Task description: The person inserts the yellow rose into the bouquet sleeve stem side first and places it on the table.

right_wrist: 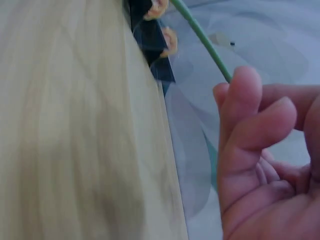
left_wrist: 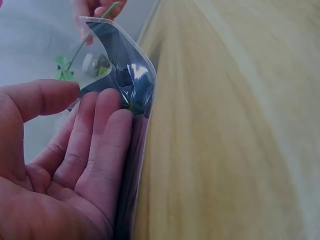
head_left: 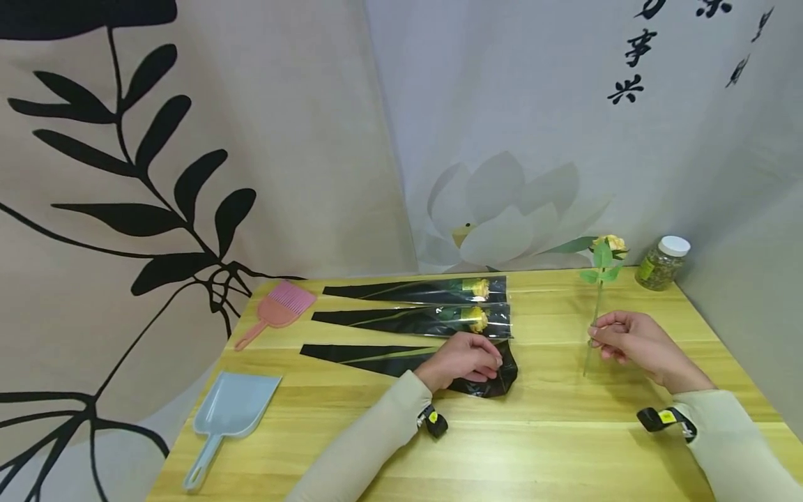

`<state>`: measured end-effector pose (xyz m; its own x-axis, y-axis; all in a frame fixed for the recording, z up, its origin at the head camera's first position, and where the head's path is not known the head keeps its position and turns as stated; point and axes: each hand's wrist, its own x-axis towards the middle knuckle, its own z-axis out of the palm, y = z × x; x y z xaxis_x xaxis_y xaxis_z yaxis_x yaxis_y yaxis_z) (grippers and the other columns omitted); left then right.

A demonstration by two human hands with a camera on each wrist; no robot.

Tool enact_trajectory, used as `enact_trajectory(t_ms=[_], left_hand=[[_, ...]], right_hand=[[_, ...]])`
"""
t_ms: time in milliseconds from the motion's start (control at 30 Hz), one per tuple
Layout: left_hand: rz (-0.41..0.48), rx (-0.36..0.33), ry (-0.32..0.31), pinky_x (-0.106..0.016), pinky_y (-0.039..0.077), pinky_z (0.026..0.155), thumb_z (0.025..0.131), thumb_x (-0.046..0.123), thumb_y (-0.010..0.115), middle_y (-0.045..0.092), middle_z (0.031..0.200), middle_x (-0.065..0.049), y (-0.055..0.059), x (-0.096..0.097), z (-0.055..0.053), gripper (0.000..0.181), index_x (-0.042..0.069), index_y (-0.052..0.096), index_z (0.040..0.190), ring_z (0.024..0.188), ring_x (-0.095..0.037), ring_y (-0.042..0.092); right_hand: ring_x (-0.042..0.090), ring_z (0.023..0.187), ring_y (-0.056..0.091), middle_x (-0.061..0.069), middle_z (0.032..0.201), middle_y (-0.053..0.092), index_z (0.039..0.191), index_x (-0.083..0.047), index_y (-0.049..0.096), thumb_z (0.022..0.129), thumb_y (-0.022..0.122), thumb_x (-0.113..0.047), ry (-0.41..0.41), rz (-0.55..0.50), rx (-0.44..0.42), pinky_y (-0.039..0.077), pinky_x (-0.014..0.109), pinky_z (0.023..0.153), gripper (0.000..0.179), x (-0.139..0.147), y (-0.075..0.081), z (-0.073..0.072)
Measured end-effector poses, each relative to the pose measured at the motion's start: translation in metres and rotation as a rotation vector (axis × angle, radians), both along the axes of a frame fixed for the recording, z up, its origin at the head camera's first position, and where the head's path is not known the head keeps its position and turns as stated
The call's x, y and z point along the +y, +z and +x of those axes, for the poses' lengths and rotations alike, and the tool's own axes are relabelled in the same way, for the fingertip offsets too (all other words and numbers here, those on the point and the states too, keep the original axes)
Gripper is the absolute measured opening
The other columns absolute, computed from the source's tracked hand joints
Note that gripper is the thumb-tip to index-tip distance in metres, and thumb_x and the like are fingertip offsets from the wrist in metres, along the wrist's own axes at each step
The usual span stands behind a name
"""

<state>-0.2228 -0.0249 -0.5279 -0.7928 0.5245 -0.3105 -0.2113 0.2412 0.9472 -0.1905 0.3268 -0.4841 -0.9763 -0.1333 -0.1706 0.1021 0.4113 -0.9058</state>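
Note:
My right hand [head_left: 633, 345] pinches the green stem [right_wrist: 205, 42] of a yellow artificial rose [head_left: 611, 245] between thumb and fingertips. The rose stands nearly upright above the table, bloom at the top, leaves just beneath. My left hand [head_left: 467, 359] is at the wide right end of the nearest black flower sleeve [head_left: 383, 357], pinching its edge between thumb and fingers. In the left wrist view the mouth of that sleeve [left_wrist: 131, 65] gapes, its shiny inside showing. Fingers hide part of the held edge.
Behind lie two more black sleeves [head_left: 401, 291], each with a yellow rose [head_left: 478, 319] inside. A pink brush [head_left: 282, 307] and a light blue dustpan [head_left: 235, 404] are at the left. A white-lidded jar [head_left: 661, 265] stands back right. A printed curtain [head_left: 314, 139] hangs behind the table.

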Motion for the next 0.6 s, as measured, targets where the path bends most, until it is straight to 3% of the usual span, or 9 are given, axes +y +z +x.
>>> enact_trajectory(t_ms=[333, 600], left_hand=[[0.02, -0.02, -0.019, -0.034, 0.067, 0.077, 0.094, 0.017, 0.078, 0.079, 0.099, -0.003, 0.001, -0.002, -0.001, 0.011, 0.011, 0.078, 0.102, 0.083, -0.015, 0.077], [-0.004, -0.008, -0.009, -0.035, 0.067, 0.076, 0.093, 0.015, 0.078, 0.079, 0.097, -0.002, 0.006, 0.0, 0.0, 0.008, 0.011, 0.079, 0.1, 0.082, -0.016, 0.076]], right_hand=[[0.007, 0.069, 0.07, -0.006, 0.09, 0.078, 0.12, 0.003, 0.054, 0.108, 0.063, -0.025, -0.016, -0.108, 0.047, 0.048, 0.025, 0.051, 0.032, -0.046, 0.007, -0.012], [0.009, 0.069, 0.073, -0.002, 0.092, 0.079, 0.12, 0.004, 0.053, 0.107, 0.065, -0.024, -0.039, -0.159, 0.074, 0.047, 0.025, 0.05, 0.033, -0.077, 0.004, -0.017]])
